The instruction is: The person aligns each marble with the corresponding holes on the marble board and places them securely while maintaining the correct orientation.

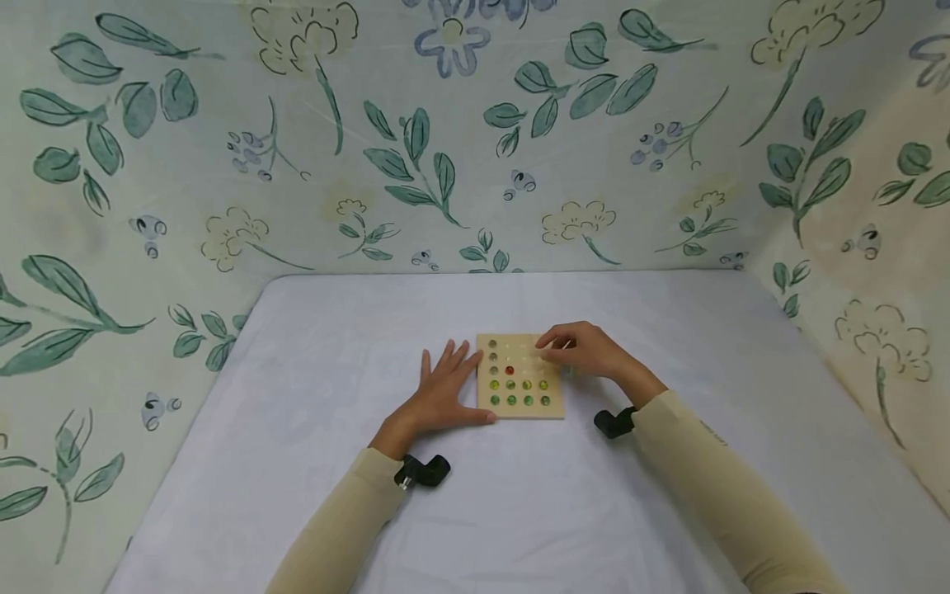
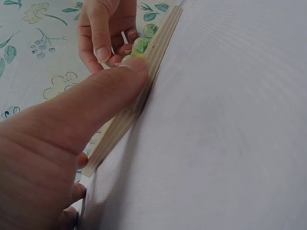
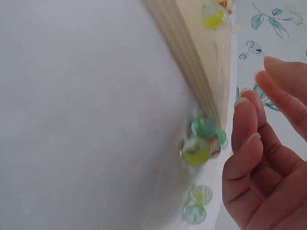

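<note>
A square light-wood board [image 1: 522, 409] lies on the table, with rows of green marbles [image 1: 511, 400] in its near holes and one red marble [image 1: 509, 370] behind them. Straight and spread, my left hand [image 1: 445, 398] braces the board's left side, its thumb [image 2: 112, 91] resting along the near edge. Above the board's far right corner is my right hand [image 1: 590, 351]. In the right wrist view its fingers [image 3: 247, 120] bend loosely, thumb and index tips close together, and no marble shows between them. Loose marbles [image 3: 201, 139] appear beside the board edge, below this hand.
A white cloth covers the table [image 1: 356, 330]. Behind it hangs a flowered curtain [image 1: 453, 165], which also runs down both sides. Small dark wrist cameras [image 1: 423, 470] sit on both sleeves. Two more pale marbles [image 3: 196, 203] lie nearer the right wrist.
</note>
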Demonstrator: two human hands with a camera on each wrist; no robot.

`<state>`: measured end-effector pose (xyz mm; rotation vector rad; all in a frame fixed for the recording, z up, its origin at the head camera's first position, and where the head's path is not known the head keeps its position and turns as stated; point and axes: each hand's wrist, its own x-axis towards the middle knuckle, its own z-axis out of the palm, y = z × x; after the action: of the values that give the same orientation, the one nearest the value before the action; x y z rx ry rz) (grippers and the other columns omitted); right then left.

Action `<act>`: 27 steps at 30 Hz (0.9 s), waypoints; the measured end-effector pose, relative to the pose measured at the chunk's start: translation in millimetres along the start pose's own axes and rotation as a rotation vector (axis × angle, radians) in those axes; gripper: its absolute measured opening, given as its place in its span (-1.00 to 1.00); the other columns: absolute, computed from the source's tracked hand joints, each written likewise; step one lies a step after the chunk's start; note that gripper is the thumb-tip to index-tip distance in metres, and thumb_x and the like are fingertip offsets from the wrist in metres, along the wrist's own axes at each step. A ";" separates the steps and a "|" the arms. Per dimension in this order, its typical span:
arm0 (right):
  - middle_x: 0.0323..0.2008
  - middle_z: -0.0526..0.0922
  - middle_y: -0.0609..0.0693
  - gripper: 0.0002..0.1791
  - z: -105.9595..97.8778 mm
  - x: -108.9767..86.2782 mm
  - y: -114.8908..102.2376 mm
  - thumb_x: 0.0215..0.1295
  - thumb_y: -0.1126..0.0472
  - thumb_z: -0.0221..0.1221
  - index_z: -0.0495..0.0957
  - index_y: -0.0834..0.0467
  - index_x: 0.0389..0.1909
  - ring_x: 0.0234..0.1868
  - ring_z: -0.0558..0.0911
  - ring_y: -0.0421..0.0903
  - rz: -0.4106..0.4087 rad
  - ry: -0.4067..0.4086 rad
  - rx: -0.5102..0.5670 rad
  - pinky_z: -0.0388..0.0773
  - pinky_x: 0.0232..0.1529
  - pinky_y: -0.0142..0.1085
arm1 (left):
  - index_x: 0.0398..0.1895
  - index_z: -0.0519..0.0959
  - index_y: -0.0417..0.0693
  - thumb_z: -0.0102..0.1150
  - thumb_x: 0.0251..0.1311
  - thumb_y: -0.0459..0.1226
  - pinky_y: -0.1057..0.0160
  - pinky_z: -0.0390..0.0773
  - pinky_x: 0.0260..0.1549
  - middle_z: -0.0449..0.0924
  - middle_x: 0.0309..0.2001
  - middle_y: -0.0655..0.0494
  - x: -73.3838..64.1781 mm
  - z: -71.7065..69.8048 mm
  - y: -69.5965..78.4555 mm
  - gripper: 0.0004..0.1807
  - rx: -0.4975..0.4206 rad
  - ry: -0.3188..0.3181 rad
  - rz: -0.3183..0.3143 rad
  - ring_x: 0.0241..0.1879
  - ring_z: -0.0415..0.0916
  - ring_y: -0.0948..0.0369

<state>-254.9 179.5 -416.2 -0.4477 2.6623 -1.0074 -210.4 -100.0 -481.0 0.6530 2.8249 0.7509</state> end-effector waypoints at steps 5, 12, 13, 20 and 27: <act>-0.27 0.61 0.03 -0.76 -9.5 -3.4 7.7 0.28 0.12 0.26 0.67 0.06 -0.06 -0.31 0.49 -0.01 -0.008 0.035 -0.015 0.47 -0.43 -0.25 | 0.54 -0.01 0.17 0.27 -0.16 0.40 -0.12 -0.63 0.33 -0.25 0.55 0.10 0.9 -1.5 0.1 0.21 -0.003 0.011 0.012 0.51 -0.49 0.09; -0.24 0.60 0.05 -0.72 -15.4 -7.4 19.5 0.28 0.08 0.27 0.66 0.05 -0.03 -0.30 0.49 -0.02 0.047 0.035 -0.021 0.49 -0.40 -0.25 | 0.55 -0.02 0.16 0.27 -0.16 0.39 -0.12 -0.63 0.33 -0.26 0.55 0.09 -0.6 -2.4 1.3 0.22 -0.003 -0.003 0.006 0.51 -0.49 0.09; -0.24 0.60 0.05 -0.72 -15.9 -7.7 21.6 0.28 0.08 0.27 0.65 0.05 -0.03 -0.31 0.49 -0.02 0.053 0.035 -0.018 0.49 -0.40 -0.26 | 0.54 -0.01 0.15 0.27 -0.16 0.39 -0.13 -0.62 0.33 -0.25 0.55 0.09 -0.8 -2.5 1.6 0.22 -0.005 -0.001 0.006 0.51 -0.49 0.09; -0.26 0.59 0.06 -0.73 -18.9 -10.0 31.5 0.27 0.12 0.27 0.65 0.07 -0.03 -0.35 0.49 -0.03 0.094 0.032 -0.003 0.50 -0.40 -0.26 | 0.54 -0.02 0.17 0.27 -0.16 0.40 -0.13 -0.62 0.33 -0.25 0.55 0.09 -1.1 -2.6 2.2 0.22 0.006 -0.004 0.001 0.51 -0.48 0.09; -0.27 0.58 0.07 -0.76 -20.8 -11.3 34.4 0.29 0.15 0.25 0.65 0.06 -0.05 -0.35 0.48 -0.02 0.120 0.042 -0.010 0.49 -0.39 -0.26 | 0.54 -0.02 0.18 0.26 -0.17 0.41 -0.13 -0.62 0.33 -0.24 0.55 0.09 -1.1 -1.1 1.1 0.22 0.005 -0.002 0.004 0.51 -0.48 0.09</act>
<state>-258.3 220.6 -422.9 -0.2669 2.6961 -0.9789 -209.2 -100.2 -479.5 0.6606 2.8256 0.7434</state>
